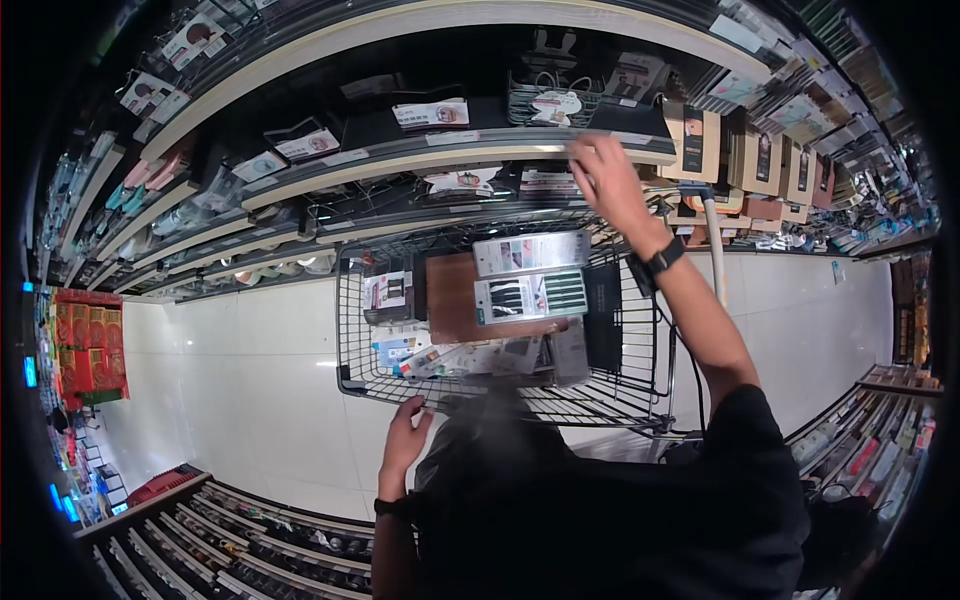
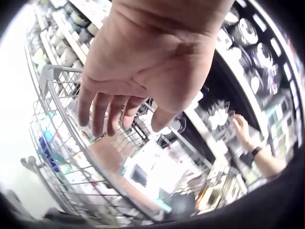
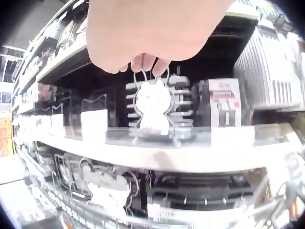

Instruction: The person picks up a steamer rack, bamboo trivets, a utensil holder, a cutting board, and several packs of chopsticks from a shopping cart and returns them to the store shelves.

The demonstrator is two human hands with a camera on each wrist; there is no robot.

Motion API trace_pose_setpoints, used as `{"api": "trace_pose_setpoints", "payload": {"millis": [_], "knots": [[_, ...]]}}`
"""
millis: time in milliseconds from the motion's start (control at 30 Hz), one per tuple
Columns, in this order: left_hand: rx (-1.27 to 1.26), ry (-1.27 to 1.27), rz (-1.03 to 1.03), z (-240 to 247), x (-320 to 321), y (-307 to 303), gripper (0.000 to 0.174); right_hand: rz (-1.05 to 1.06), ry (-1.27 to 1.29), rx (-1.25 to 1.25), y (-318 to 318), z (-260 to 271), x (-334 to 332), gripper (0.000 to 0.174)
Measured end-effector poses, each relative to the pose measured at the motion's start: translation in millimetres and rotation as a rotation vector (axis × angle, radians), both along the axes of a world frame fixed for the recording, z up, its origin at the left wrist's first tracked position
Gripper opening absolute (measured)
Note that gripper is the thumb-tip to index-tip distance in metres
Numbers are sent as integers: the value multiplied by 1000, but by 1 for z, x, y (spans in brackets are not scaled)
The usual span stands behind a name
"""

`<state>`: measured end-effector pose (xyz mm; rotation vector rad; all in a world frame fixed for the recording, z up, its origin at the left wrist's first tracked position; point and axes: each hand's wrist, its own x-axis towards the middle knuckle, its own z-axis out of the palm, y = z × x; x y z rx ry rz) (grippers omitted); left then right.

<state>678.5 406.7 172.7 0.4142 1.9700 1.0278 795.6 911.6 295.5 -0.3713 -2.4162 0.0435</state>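
My right hand [image 1: 612, 185] is raised at the edge of a shelf, slightly blurred, its fingers loosely bent. Close by stands a wire rack with rabbit-ear loops [image 3: 155, 105] and a white animal-shaped card on its front. In the right wrist view the fingertips overlap the tops of the loops; in the head view they lie just in front of the rack. My left hand [image 1: 405, 440] hangs beside the near corner of the shopping cart [image 1: 345, 340], palm and loose fingers showing in the left wrist view, with nothing in it.
In the cart lie a brown box [image 1: 450, 290], clear-fronted packs [image 1: 530, 297] and several smaller packages. A boxed item with a white label [image 3: 225, 105] stands right of the rack. Brown boxes [image 1: 700, 140] line the shelf further right. Below runs another shelf with a bear-shaped wire rack [image 3: 107, 183].
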Motion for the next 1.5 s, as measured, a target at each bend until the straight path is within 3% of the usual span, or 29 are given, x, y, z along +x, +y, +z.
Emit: {"api": "trace_pose_setpoints", "payload": {"millis": [67,100,200,233,367,433,467,533,600,667,733,767,833,867,933,1000,1067,1100,1200,1233,1333,1367,1400,1467,1500], "knots": [[-182,551,-504,-17,-2,-1,39,9,-139,-90,-28,-32,26,25],[-246,559,-613,-21,-4,0,42,-10,-184,-152,-39,-50,40,27],[-323,635,-776,-34,-8,-3,42,-145,-208,-325,-67,-84,85,29],[-194,802,-748,-47,-9,-11,37,-209,-209,-364,-75,-87,99,29],[-150,613,-693,-44,-22,-8,38,-399,-190,-338,-94,-73,158,31],[-439,422,-762,-12,-31,20,36,-498,-134,-313,-102,-54,184,36],[-430,419,-760,-14,-41,29,36,-498,-138,-304,-108,-44,192,36],[-553,351,-820,-28,-64,42,39,-731,-224,-179,-121,-25,210,48],[-251,-70,-675,-112,-109,35,41,-833,-291,-204,-130,-40,244,60],[161,175,-653,-207,-153,39,50,-886,-339,-308,-134,-78,288,73],[-235,-331,-47,-165,-156,69,56,-847,-459,-259,-153,-64,285,76],[-230,-341,-36,-168,-159,72,56,-862,-409,-279,-159,-63,287,76],[-84,-408,249,-186,-169,74,55,-877,-357,-298,-169,-77,299,75],[-80,-411,250,-199,-178,75,55,-989,-345,-342,-170,-85,308,75],[94,-537,305,-259,-192,63,56,-1113,-344,-385,-173,-88,312,74],[198,-444,229,-271,-187,61,48,-1117,-400,-366,-175,-86,310,75],[370,687,-193,-277,-183,63,40,-1110,-378,-389,-172,-89,312,76],[371,672,-209,-272,-181,66,40,-1093,-347,-412,-172,-91,317,77],[370,-446,602,-247,-172,90,28,-1119,-373,-407,-176,-89,313,80],[375,-782,671,-244,-179,88,29,-1106,-361,-407,-177,-90,314,81],[439,-582,531,-204,-169,92,26,-1127,-380,-413,-185,-87,307,83],[353,257,67,-234,-164,78,42,-1136,-410,-382,-188,-85,302,85],[357,261,66,-251,-173,76,42,-1137,-404,-381,-190,-84,300,85],[460,-835,691,-269,-189,72,58,-1168,-453,-343,-193,-85,297,88],[472,-831,691,-273,-189,73,58,-1163,-443,-338,-194,-85,295,88]]}}
